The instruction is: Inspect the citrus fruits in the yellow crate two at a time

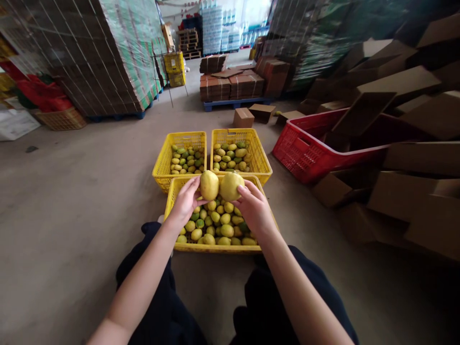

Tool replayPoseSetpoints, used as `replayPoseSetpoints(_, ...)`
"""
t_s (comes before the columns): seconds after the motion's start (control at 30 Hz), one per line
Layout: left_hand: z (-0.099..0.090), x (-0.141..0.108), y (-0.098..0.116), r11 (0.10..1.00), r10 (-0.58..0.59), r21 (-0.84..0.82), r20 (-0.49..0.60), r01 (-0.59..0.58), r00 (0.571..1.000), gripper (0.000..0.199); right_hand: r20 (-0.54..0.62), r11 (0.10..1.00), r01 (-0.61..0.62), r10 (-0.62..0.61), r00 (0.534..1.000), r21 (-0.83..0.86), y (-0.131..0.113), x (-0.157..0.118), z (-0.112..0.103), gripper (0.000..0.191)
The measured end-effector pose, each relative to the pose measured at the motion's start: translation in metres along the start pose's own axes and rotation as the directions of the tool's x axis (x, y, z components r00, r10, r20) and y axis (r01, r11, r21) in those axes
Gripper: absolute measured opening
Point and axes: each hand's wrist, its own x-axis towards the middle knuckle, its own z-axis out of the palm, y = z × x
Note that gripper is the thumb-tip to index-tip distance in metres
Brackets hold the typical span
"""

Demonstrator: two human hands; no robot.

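My left hand is closed round a yellow lemon. A second, slightly greener lemon is gripped in my right hand, close beside the first one. Both fruits are held up over the near yellow crate, where many yellow and some green lemons lie loose. Behind it stand two more yellow crates side by side, the left one and the right one, each partly filled with yellow and green lemons.
A red crate with cardboard in it stands at right, beside heaped open boxes. Flattened cartons are stacked on a blue pallet ahead. A tall wrapped stack rises at left, near a wicker basket.
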Motion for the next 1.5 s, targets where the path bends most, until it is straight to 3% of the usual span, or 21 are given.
replayPoseSetpoints(0.13, 0.002, 0.001, 0.001, 0.989, -0.137, -0.044, 0.04, 0.139, 0.99, 0.033, 0.032, 0.992, -0.093, 0.091, 0.995, 0.08, 0.001, 0.004, 0.003, 0.032)
replayPoseSetpoints(0.23, 0.003, 0.0, 0.001, 0.986, -0.162, -0.022, 0.094, 0.165, 0.982, 0.036, 0.057, 0.981, -0.166, 0.161, 0.985, 0.103, 0.002, 0.006, 0.003, 0.034)
replayPoseSetpoints(0.33, 0.003, -0.002, 0.001, 0.98, -0.186, -0.063, 0.067, 0.19, 0.98, 0.035, 0.06, 0.972, -0.211, 0.206, 0.977, 0.107, 0.004, 0.005, 0.004, 0.037)
replayPoseSetpoints(0.57, 0.005, -0.001, 0.004, 0.898, -0.278, -0.346, 0.033, 0.272, 0.96, 0.026, 0.006, 0.987, -0.153, 0.153, 0.988, 0.051, 0.009, 0.001, 0.008, 0.031)
replayPoseSetpoints(0.7, 0.005, 0.002, 0.001, 0.871, -0.333, -0.368, 0.04, 0.324, 0.942, 0.035, -0.1, 0.964, -0.209, 0.227, 0.969, 0.166, 0.014, 0.005, 0.01, 0.033)
replayPoseSetpoints(0.8, 0.003, 0.005, -0.004, 0.844, -0.383, -0.38, 0.07, 0.379, 0.921, 0.038, -0.168, 0.962, -0.225, 0.25, 0.954, 0.154, 0.017, 0.008, 0.01, 0.035)
replayPoseSetpoints(0.97, 0.005, 0.007, -0.006, 0.819, -0.405, -0.444, 0.002, 0.364, 0.914, 0.028, -0.233, 0.951, -0.261, 0.295, 0.926, 0.169, 0.019, 0.009, 0.009, 0.034)
replayPoseSetpoints(1.1, 0.008, 0.005, -0.004, 0.798, -0.406, -0.517, -0.081, 0.31, 0.91, 0.021, -0.181, 0.936, -0.275, 0.315, 0.932, 0.218, 0.016, 0.006, 0.01, 0.027)
replayPoseSetpoints(1.2, 0.008, 0.004, -0.003, 0.761, -0.434, -0.544, -0.022, 0.353, 0.901, 0.026, -0.133, 0.922, -0.274, 0.318, 0.939, 0.273, 0.013, 0.005, 0.01, 0.025)
replayPoseSetpoints(1.3, 0.007, 0.002, -0.004, 0.733, -0.441, -0.552, 0.06, 0.398, 0.896, 0.036, -0.066, 0.848, -0.364, 0.419, 0.906, 0.386, 0.011, 0.006, 0.008, 0.035)
replayPoseSetpoints(1.37, 0.008, 0.001, -0.005, 0.735, -0.441, -0.549, 0.059, 0.398, 0.895, 0.036, -0.056, 0.794, -0.422, 0.493, 0.868, 0.438, 0.011, 0.008, 0.006, 0.038)
replayPoseSetpoints(1.5, 0.01, 0.002, -0.005, 0.763, -0.448, -0.522, -0.002, 0.381, 0.894, 0.031, -0.179, 0.779, -0.442, 0.561, 0.808, 0.445, 0.014, 0.008, 0.005, 0.033)
